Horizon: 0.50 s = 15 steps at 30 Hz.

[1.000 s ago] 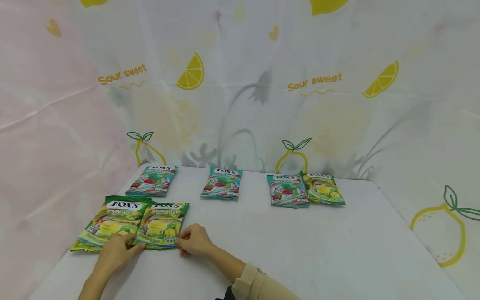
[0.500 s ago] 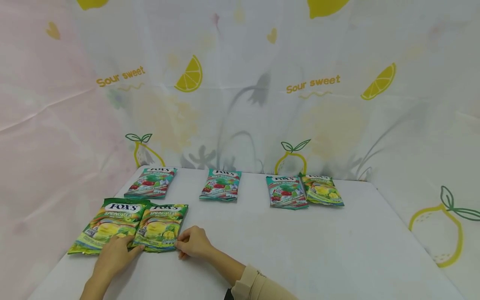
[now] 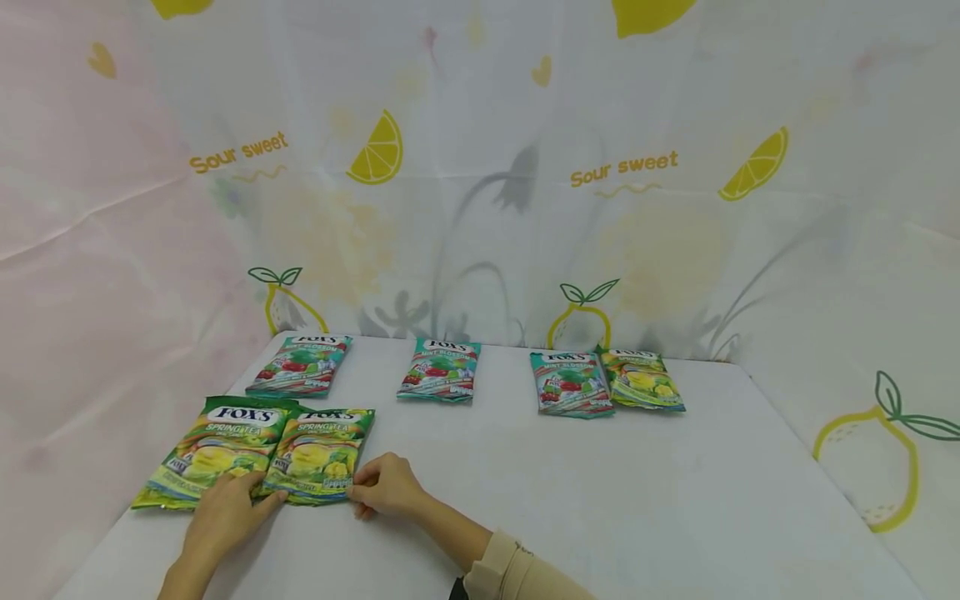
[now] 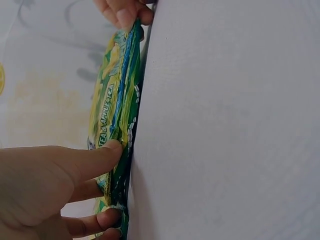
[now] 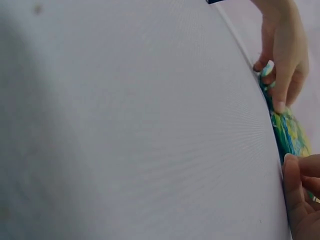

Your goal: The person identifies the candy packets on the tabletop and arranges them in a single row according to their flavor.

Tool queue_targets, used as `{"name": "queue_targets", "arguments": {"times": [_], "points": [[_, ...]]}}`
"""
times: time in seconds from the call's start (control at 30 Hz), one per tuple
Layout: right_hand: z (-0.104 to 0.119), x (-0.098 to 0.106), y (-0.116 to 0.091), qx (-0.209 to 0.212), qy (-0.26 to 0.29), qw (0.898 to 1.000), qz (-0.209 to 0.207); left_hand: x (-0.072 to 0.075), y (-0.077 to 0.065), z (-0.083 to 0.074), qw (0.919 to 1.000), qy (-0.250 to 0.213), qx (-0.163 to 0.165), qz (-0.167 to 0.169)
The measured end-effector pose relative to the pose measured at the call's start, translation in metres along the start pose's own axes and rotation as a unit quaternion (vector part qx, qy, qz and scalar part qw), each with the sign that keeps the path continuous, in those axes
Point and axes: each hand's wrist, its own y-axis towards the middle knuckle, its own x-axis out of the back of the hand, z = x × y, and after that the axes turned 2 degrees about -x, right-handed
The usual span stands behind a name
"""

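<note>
Two green-and-yellow Fox's Spring Tea candy bags lie side by side at the table's left, a larger one [image 3: 217, 450] and a smaller one [image 3: 318, 454] whose edges meet. My left hand [image 3: 225, 512] pinches the smaller bag's lower left corner, its other fingers on the larger bag's lower right part. My right hand [image 3: 388, 486] pinches the smaller bag's lower right corner between thumb and fingertips. In the left wrist view, the smaller bag [image 4: 107, 95] shows edge-on, low on the table, with the left thumb [image 4: 100, 159] on its near edge.
Behind stand-apart teal Fox's Mint Blossom bags lie at the back left [image 3: 300, 367], back middle [image 3: 440, 371] and back right [image 3: 572, 383]. Another Spring Tea bag [image 3: 642, 379] touches the right one. A lemon-printed cloth [image 3: 480, 208] rises behind the white table [image 3: 600, 500].
The head view has shifted very slightly. Both hands keep their hold on the smaller Spring Tea bag, and the bags stay in the same places on the table.
</note>
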Motion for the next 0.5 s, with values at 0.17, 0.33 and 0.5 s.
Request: {"name": "queue_targets", "arguments": {"times": [0.17,0.33,0.5], "points": [[-0.0006,-0.0003,-0.0004,0.001,0.003,1.0,0.003,-0.0003,-0.0013,-0.0009,0.9999,-0.001,-0.007,-0.012],[-0.0024,-0.0001,0.0004,-0.003,0.01,1.0,0.004,-0.0014,-0.0009,0.0019,0.9999,-0.008,-0.004,-0.007],[-0.0039,0.0031,-0.0011,-0.014,0.036,0.999,0.021,-0.0009,-0.0009,0.0051,0.9997,-0.022,-0.011,0.0]]}}
